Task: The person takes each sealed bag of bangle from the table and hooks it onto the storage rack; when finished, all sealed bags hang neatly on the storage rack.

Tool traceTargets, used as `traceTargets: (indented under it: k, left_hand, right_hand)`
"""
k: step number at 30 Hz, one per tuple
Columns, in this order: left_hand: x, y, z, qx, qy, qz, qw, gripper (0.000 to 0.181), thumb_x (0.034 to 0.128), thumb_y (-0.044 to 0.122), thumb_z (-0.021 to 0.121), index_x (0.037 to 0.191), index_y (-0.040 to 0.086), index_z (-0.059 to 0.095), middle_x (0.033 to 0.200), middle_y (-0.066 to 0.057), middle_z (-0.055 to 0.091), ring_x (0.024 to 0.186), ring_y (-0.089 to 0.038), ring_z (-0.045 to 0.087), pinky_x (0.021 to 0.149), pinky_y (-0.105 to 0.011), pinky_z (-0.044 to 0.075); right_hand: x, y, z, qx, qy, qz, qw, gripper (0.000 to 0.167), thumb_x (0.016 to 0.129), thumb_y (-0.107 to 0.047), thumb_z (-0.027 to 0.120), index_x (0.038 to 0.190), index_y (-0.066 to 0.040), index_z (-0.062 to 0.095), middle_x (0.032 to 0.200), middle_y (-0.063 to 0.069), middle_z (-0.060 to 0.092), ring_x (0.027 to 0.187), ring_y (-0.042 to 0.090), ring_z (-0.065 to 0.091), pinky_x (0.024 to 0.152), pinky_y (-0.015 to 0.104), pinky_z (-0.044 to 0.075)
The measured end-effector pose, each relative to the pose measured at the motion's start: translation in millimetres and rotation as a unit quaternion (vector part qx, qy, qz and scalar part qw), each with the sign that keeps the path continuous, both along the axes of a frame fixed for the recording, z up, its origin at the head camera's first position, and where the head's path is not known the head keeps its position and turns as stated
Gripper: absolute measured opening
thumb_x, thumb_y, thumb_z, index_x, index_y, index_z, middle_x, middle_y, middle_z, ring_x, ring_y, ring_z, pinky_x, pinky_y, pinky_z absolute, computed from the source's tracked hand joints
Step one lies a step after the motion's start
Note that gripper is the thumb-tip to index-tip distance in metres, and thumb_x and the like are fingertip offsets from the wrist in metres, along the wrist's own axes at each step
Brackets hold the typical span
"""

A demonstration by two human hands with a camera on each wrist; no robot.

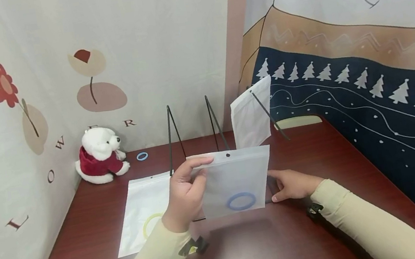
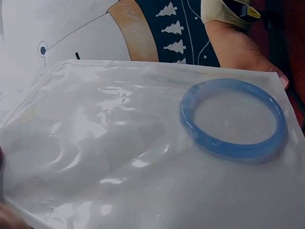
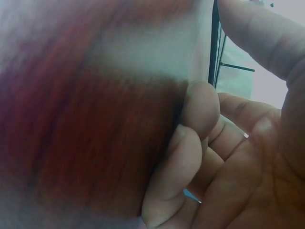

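Note:
My left hand (image 1: pixel 187 190) pinches the upper left edge of a translucent zip bag (image 1: pixel 215 182) and holds it up above the table. A blue ring (image 1: pixel 241 201) lies inside, near the bag's lower right corner; the left wrist view shows this blue ring (image 2: pixel 233 119) large through the film. My right hand (image 1: pixel 296 183) is low beside the bag's right edge, with curled fingers at the base of a black wire rack (image 1: pixel 212 124). In the right wrist view a dark bar (image 3: pixel 214 43) passes between its thumb and fingers. The bag hides part of that grip and the rack's base.
A second white bag (image 1: pixel 254 116) hangs on the rack's right prong. At left, a bag (image 1: pixel 132 217) with a yellow ring (image 1: pixel 149 223) lies on the table (image 1: pixel 250 253). Behind it are a small blue ring (image 1: pixel 142 156) and a white plush bear (image 1: pixel 100 156) in red.

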State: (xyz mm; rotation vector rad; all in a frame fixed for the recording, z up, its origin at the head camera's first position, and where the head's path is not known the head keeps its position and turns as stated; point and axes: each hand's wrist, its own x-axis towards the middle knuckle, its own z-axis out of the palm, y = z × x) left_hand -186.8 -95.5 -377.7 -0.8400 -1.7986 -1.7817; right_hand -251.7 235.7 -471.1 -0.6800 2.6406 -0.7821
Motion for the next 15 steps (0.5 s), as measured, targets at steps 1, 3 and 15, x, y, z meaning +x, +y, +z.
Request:
traceTargets:
  k: [1,3,15]
  left_hand:
    - [-0.7,0.7,0.3,0.001,-0.001,-0.001,1.0,0.038,0.0915,-0.021,0.053,0.114,0.001,0.074,0.12,0.006,0.074,0.052,-0.009,0.032,0.041,-0.025,0.03]
    - [-1.9,1.9,0.5,0.003,-0.003,-0.002,1.0,0.037,0.0919,-0.02,0.053,0.114,0.0,0.074,0.12,0.006,0.075,0.048,-0.009,0.029,0.04,-0.025,0.029]
    - [-9.2,5.9,-0.6,-0.005,-0.01,0.009,0.9999,0.034,0.0916,-0.02,0.053,0.115,-0.004,0.072,0.121,0.003,0.075,0.054,-0.008,0.036,0.041,-0.025,0.03]
  right_hand:
    - [-0.2,0.1,-0.4,0.0,0.001,0.001,1.0,0.076,0.084,-0.023,0.09,0.15,-0.017,0.053,0.072,-0.003,0.058,0.063,0.015,0.054,0.055,0.031,0.048]
    - [-0.5,0.3,-1.2,0.002,0.003,0.002,1.0,0.073,0.084,-0.023,0.09,0.148,-0.017,0.055,0.071,-0.003,0.058,0.063,0.015,0.054,0.055,0.03,0.048]
    - [-0.8,-0.9,-1.0,0.003,0.003,0.001,1.0,0.077,0.084,-0.022,0.089,0.152,-0.016,0.053,0.071,-0.002,0.057,0.063,0.015,0.054,0.054,0.03,0.048]
